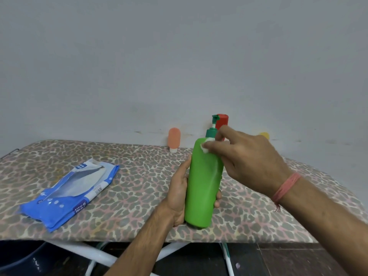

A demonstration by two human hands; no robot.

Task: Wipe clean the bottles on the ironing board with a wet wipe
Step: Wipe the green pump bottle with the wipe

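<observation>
The green pump bottle (pixel 205 180) was held upright over the near edge of the ironing board (pixel 129 206), its lower body gripped by the left hand (pixel 179 194), fingers curled round it. A small white wet wipe (pixel 206 145) was pinched by the right hand (pixel 253 158) against the bottle's shoulder. A blue wipes packet (pixel 69 194) lay well left. An orange bottle (pixel 174 139) and a red bottle (pixel 222 122) stood at the far edge.
</observation>
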